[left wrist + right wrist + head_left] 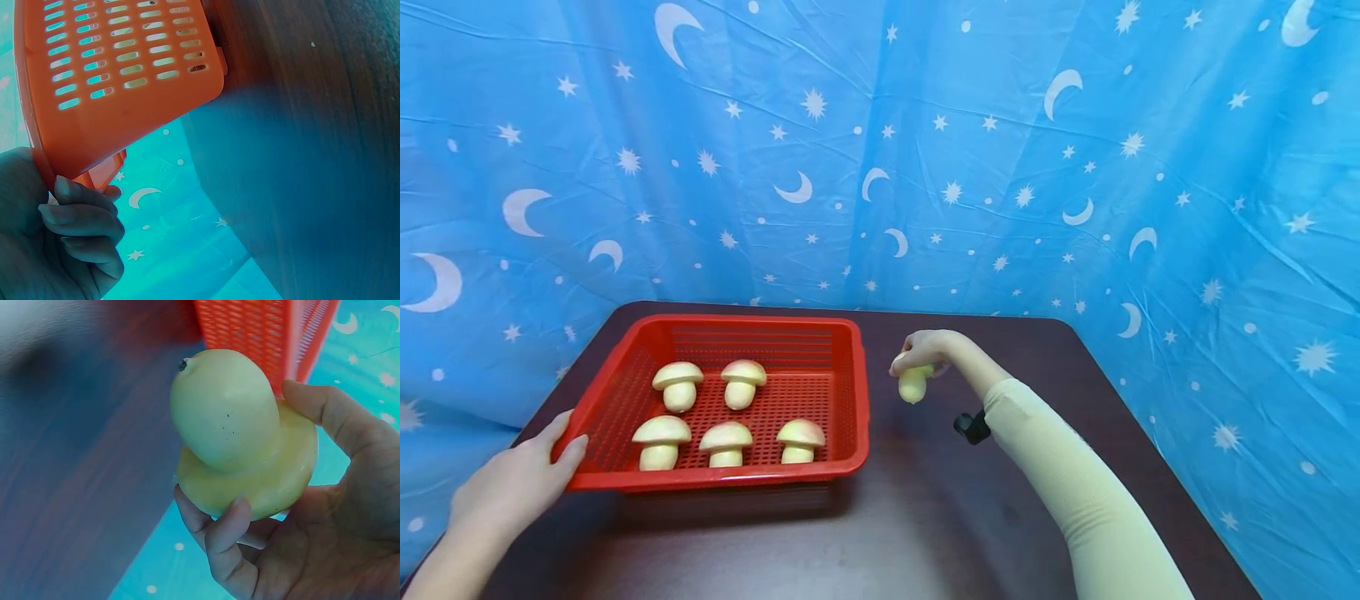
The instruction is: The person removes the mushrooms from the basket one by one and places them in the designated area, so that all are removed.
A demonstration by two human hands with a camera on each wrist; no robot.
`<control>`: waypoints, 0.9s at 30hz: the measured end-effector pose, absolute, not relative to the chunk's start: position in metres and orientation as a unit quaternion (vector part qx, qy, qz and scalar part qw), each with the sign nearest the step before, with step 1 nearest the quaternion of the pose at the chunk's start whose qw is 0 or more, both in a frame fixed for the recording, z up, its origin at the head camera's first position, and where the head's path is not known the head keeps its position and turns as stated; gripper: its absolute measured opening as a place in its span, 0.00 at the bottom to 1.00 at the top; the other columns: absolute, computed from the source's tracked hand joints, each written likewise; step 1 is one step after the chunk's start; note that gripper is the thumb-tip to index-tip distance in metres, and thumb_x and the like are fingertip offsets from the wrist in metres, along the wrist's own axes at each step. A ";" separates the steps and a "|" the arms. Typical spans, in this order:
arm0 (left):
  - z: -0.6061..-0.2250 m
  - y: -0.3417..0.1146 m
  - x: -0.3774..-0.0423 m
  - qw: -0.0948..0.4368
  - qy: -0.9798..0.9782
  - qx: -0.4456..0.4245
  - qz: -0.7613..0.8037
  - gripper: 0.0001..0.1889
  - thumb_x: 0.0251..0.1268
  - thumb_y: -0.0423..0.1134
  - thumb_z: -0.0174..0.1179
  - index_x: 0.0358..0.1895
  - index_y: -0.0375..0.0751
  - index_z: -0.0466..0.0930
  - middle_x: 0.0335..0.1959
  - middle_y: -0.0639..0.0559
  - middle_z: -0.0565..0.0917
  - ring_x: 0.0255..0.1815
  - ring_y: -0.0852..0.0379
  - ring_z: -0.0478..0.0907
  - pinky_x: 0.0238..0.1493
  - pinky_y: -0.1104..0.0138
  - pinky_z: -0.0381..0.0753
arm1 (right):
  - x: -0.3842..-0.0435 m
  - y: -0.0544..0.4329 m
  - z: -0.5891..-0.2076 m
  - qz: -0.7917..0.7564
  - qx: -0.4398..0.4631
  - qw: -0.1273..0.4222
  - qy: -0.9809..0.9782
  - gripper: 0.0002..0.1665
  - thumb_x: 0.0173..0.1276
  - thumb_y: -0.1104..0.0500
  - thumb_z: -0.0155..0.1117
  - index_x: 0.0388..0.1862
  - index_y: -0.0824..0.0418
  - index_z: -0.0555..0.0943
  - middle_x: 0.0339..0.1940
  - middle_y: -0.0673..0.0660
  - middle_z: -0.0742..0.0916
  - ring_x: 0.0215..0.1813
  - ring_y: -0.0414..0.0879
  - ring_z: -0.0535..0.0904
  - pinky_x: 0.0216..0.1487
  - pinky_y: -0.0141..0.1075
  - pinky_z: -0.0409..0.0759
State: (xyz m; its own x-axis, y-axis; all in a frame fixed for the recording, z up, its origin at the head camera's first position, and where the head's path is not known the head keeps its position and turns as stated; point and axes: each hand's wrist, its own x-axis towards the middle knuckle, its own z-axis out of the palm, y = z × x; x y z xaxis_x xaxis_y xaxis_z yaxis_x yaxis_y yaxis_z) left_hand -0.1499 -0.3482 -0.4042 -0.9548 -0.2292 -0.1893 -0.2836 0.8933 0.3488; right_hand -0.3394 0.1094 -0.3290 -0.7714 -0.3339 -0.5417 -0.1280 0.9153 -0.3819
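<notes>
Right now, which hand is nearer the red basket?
Left: the left hand grips the red basket; the right hand holds a mushroom-shaped object apart from it, to its right.

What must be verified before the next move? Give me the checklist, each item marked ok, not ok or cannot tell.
1. Left hand gripping the red basket: ok, fingers curl round its rim.
2. Right hand holding the mushroom-shaped piece: ok, thumb and fingers are about its cap.
3. Held piece over the basket: not ok, it is off to the basket's right.
4. Room in the basket: ok, bare floor shows beside the five pieces inside.
5. Basket sitting fully flat on the table: cannot tell, its underside is hidden.
</notes>
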 end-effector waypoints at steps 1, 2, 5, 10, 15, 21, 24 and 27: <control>-0.404 -0.348 -0.149 0.069 0.970 -0.137 0.189 0.41 0.68 0.46 0.53 0.68 0.19 0.43 0.39 0.21 0.71 0.31 0.37 0.72 0.24 0.51 0.81 | -0.341 0.111 -0.334 -0.160 -0.121 0.316 0.927 0.25 0.63 0.45 0.63 0.51 0.60 0.77 0.44 0.55 0.79 0.48 0.46 0.72 0.44 0.41 0.79; -0.405 -0.349 -0.148 0.067 0.970 -0.139 0.188 0.41 0.68 0.46 0.53 0.68 0.19 0.43 0.39 0.21 0.71 0.31 0.37 0.72 0.25 0.51 0.81 | -0.344 0.112 -0.340 -0.159 -0.116 0.317 0.928 0.26 0.62 0.44 0.64 0.51 0.60 0.77 0.45 0.55 0.79 0.48 0.47 0.73 0.44 0.42 0.80; -0.404 -0.349 -0.147 0.064 0.970 -0.139 0.189 0.41 0.68 0.46 0.54 0.69 0.19 0.43 0.40 0.20 0.71 0.32 0.36 0.73 0.26 0.49 0.81 | -0.356 0.120 -0.361 -0.156 -0.116 0.323 0.926 0.28 0.59 0.42 0.67 0.49 0.60 0.77 0.44 0.56 0.79 0.47 0.48 0.73 0.41 0.43 0.80; -0.403 -0.348 -0.148 0.063 0.970 -0.140 0.189 0.41 0.68 0.46 0.54 0.69 0.19 0.43 0.40 0.20 0.71 0.32 0.36 0.73 0.26 0.48 0.81 | -0.370 0.129 -0.387 -0.162 -0.099 0.341 0.921 0.28 0.56 0.43 0.69 0.47 0.60 0.77 0.42 0.56 0.78 0.46 0.49 0.72 0.38 0.43 0.80; -0.405 -0.347 -0.147 0.069 0.970 -0.140 0.186 0.41 0.68 0.47 0.53 0.68 0.19 0.44 0.39 0.21 0.72 0.31 0.37 0.72 0.25 0.50 0.81 | -0.343 0.125 -0.378 -0.161 -0.072 0.324 0.929 0.25 0.61 0.48 0.67 0.50 0.62 0.75 0.45 0.56 0.78 0.49 0.49 0.73 0.46 0.44 0.80; -0.407 -0.347 -0.146 0.069 0.970 -0.134 0.191 0.42 0.69 0.48 0.53 0.69 0.20 0.42 0.40 0.21 0.71 0.32 0.37 0.72 0.25 0.50 0.81 | -0.329 0.124 -0.376 -0.165 -0.061 0.323 0.930 0.25 0.62 0.48 0.67 0.51 0.62 0.74 0.45 0.55 0.77 0.49 0.47 0.73 0.50 0.45 0.79; -0.407 -0.348 -0.146 0.067 0.970 -0.134 0.190 0.42 0.69 0.48 0.53 0.69 0.20 0.42 0.42 0.20 0.71 0.32 0.36 0.72 0.26 0.50 0.81 | -0.329 0.124 -0.377 -0.167 -0.057 0.323 0.930 0.25 0.62 0.48 0.67 0.51 0.62 0.74 0.45 0.56 0.77 0.49 0.48 0.73 0.52 0.46 0.79; -0.406 -0.349 -0.146 0.064 0.970 -0.135 0.191 0.42 0.69 0.48 0.53 0.70 0.21 0.41 0.42 0.19 0.70 0.32 0.37 0.72 0.25 0.50 0.81 | -0.331 0.124 -0.381 -0.164 -0.053 0.324 0.930 0.26 0.62 0.48 0.68 0.51 0.62 0.74 0.45 0.56 0.77 0.49 0.48 0.73 0.51 0.45 0.79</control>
